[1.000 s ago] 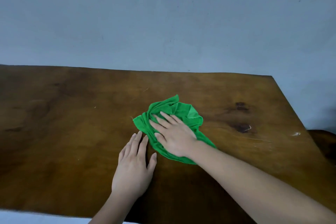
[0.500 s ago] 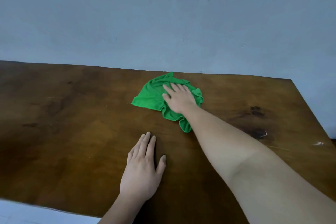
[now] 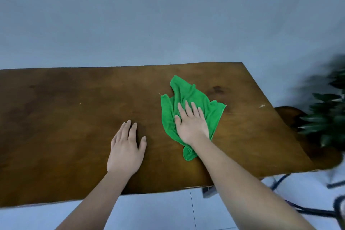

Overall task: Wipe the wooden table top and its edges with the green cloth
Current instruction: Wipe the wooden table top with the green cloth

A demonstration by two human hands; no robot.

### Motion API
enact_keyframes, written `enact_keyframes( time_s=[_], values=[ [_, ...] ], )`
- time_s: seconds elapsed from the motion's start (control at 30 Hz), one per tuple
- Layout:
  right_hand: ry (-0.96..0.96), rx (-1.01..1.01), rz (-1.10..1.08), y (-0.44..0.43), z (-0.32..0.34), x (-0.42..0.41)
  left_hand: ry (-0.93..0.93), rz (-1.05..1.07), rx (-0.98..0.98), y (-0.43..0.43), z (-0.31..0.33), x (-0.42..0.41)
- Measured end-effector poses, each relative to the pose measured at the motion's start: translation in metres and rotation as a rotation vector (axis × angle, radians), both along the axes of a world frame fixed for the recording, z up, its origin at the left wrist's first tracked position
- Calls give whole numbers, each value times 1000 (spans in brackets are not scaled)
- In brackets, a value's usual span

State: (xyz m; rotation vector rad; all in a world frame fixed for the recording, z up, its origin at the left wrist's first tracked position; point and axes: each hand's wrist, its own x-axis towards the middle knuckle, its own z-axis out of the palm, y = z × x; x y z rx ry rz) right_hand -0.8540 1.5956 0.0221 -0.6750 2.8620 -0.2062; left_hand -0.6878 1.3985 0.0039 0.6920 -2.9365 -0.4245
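Green cloth (image 3: 194, 99), crumpled, lies on the right part of the wooden worktop (image 3: 65, 117). Right hand (image 3: 192, 125) presses it flat-fingered; left hand (image 3: 126, 149) rests open, palm down, on bare wood beside it.

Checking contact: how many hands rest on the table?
2. Left hand flat on the bare table; right hand flat on the cloth, to its right. Neither hidden.

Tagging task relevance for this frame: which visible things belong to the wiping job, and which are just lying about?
Job:
green cloth, pressed flat under the right hand
wooden table
left hand, resting flat on the table

Just there:
blurred leafy plant
dark wooden piece beneath it
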Motion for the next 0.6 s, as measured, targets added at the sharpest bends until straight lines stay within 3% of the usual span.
enact_keyframes(
  time_s=[0.17,0.3,0.6],
  values=[
    [12,-24,164,2,-8,92,31,-50,14,2,1,6],
    [32,-43,232,36,-8,114,46,-96,30,14,6,15],
    [79,-4,-62,184,-8,60,47,-185,15,60,9,18]
  ],
)
